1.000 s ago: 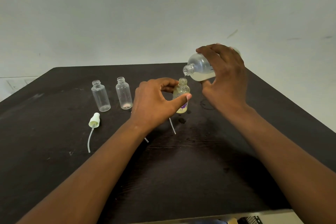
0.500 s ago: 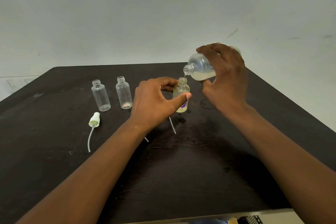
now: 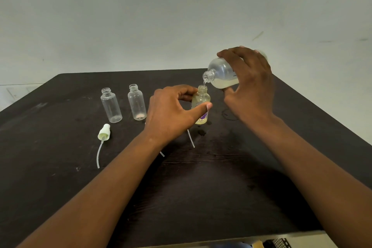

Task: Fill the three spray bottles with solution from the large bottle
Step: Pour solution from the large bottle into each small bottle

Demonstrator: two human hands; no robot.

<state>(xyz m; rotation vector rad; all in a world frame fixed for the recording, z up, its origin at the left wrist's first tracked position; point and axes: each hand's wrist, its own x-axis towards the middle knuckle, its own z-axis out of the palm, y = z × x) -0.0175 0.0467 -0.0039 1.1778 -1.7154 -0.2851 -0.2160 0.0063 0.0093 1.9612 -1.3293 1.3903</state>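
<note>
Since the earlier frames the large bottle [image 3: 222,73] tips a little lower, so its open mouth now sits just above the neck of the small bottle with the purple label [image 3: 200,104], and a thin stream of solution falls between them. The right hand [image 3: 250,86] wraps its grip around the body of the large bottle and holds it tilted in the air, mouth pointing left and down; pale cloudy liquid lies along its lower side. The left hand [image 3: 171,112] closes its grip on the labelled bottle, thumb in front and fingers behind, and keeps it upright on the dark desk [image 3: 201,187]. This bottle already holds yellowish liquid almost up to the shoulder. To the left two clear spray bottles [image 3: 111,104] [image 3: 137,101] stand upright and uncapped, near each other, with no liquid visible inside. In front of them a spray cap with its thin tube [image 3: 103,132] lies on the desk. Two more thin tubes [image 3: 190,139] show beside the left wrist, partly hidden.
</note>
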